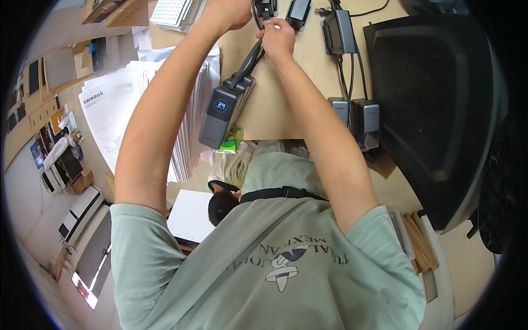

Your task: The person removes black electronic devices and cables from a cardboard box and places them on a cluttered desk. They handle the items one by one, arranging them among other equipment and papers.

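Observation:
My right hand (278,37) pinches the end of a black cable (263,41) near the top of the view. Below it, cables run down to a dark grey power bank (215,129) with a small lit display, lying at the desk's near edge. My left hand (234,13) is curled closed at the upper edge; whatever its fingers hold is hidden. Just beside both hands is a small black device (266,7), partly cut off by the frame. Right of it lies another dark, flat-sided device (298,12).
A stack of white papers (190,126) fills the desk's left side. A grey block with cables (340,33) stands to the right, above two more grey blocks (367,124). A large black monitor (429,110) borders the right. Another person (223,203) is below the desk edge.

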`<state>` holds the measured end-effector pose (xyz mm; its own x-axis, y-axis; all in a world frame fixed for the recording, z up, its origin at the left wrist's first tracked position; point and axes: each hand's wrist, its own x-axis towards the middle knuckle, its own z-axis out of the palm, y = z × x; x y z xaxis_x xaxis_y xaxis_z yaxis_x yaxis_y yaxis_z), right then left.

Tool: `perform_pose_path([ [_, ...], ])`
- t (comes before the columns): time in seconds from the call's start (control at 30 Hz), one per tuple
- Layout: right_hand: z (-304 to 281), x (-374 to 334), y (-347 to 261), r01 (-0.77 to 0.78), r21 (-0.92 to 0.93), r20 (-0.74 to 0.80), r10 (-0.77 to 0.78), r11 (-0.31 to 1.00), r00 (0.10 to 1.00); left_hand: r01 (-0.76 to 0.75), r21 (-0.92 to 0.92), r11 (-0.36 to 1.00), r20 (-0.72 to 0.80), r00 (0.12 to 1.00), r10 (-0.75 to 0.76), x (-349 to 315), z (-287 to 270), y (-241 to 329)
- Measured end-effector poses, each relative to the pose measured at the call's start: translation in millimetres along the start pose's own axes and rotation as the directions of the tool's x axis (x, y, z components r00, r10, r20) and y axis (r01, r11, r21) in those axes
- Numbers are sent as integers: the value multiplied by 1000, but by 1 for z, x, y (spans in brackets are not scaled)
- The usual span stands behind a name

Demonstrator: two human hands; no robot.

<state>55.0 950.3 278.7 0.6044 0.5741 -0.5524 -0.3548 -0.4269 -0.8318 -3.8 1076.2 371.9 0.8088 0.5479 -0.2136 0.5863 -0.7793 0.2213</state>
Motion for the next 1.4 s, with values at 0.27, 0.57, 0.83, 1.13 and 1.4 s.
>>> perform_pose_path([
  [0.27,10,10,4,8,91,-76,-1,996,997,15,42,999,152,988,-21,10,-8,3],
  [0.57,3,7,-14,1,-180,-79,-15,984,997,-87,88,992,120,990,76,9,-5,-5],
  [0.83,5,18,-7,62,-292,-102,-95,954,990,-130,113,985,207,973,104,18,-8,-12],
  [1.13,23,3,-14,-57,-35,-230,47,998,972,-110,175,978,224,972,69,10,-8,3],
  [1.4,28,11,-14,51,-253,-314,-132,966,940,-116,212,970,259,964,59,15,-6,1],
])
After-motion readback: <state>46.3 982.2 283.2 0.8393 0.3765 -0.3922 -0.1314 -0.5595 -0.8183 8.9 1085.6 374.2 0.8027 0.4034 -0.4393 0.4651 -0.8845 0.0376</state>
